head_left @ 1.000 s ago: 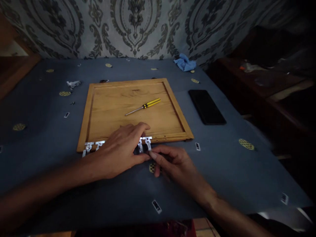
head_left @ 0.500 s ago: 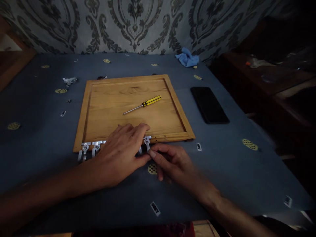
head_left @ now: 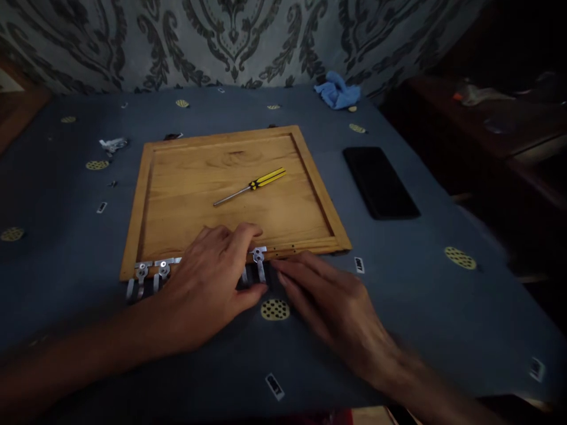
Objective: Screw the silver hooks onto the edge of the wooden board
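Blue counter (head_left: 443, 307) w/ wooden panel (head_left: 199, 195) lying flat. Black phone (head_left: 381, 182) to its right, apart. L hand (head_left: 208, 283) palm-down over panel's near edge, grip apart, fingers spread. R hand (head_left: 336, 301) flat on counter, grip apart, fingers straight. Screwdriver (head_left: 250, 186) mid-panel. Metal hinge (head_left: 258, 262) at near edge, partly under L hand, R fingertips just beside.

Yellow screwdriver (head_left: 250, 186), black phone (head_left: 381, 183), blue cloth (head_left: 336, 94), patterned wall (head_left: 248, 41)
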Demonstrator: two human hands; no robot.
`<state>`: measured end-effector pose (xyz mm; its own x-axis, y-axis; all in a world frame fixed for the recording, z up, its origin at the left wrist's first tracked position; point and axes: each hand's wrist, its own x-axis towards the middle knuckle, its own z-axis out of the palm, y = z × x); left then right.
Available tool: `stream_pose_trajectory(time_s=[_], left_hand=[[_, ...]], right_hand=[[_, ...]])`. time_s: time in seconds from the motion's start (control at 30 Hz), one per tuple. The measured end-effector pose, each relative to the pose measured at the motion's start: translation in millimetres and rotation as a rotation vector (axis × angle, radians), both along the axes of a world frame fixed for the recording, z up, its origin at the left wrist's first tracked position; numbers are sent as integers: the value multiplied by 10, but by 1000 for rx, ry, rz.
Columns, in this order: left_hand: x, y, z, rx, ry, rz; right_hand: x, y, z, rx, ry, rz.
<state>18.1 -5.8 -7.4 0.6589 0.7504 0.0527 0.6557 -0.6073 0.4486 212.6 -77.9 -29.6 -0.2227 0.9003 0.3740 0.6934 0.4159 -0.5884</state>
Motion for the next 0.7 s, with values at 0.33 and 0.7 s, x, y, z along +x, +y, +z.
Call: stream_pose_trajectory(time_s=[0.33,0.7], left_hand=[[-23,-12,2,-2,-12,6],[-29,-8,4,11,18,11]], right_hand=[[30,-45,-185,88,-134,45],[62,-72,-205,87,-188,91]])
